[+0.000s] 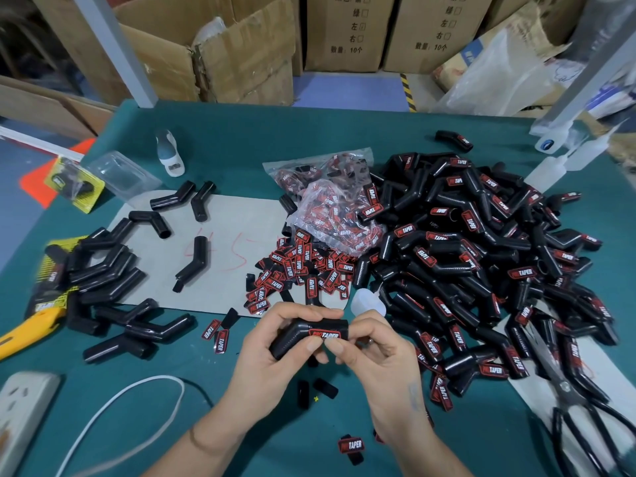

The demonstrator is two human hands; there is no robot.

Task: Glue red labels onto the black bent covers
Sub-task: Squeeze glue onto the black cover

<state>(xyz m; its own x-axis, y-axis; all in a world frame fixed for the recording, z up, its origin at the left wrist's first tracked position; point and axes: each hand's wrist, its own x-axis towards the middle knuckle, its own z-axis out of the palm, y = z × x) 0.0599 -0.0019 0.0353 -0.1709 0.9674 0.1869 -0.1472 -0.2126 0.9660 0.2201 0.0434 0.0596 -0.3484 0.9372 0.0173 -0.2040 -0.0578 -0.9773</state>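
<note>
Table (241, 139) green-topped | cardboard boxes (213, 53) behind | both grips pinching black bent cover (299, 333)

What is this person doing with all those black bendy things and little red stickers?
The camera sits on the person's head, looking down at their two hands over a green table. The left hand holds one black bent plastic cover, and the right hand presses a red label reading TAPER onto it with its fingers. To the right lies a big pile of labelled covers. To the left lie plain covers without labels. In the middle are loose red labels and clear bags of more labels. Black-handled scissors lie at the right.
</note>
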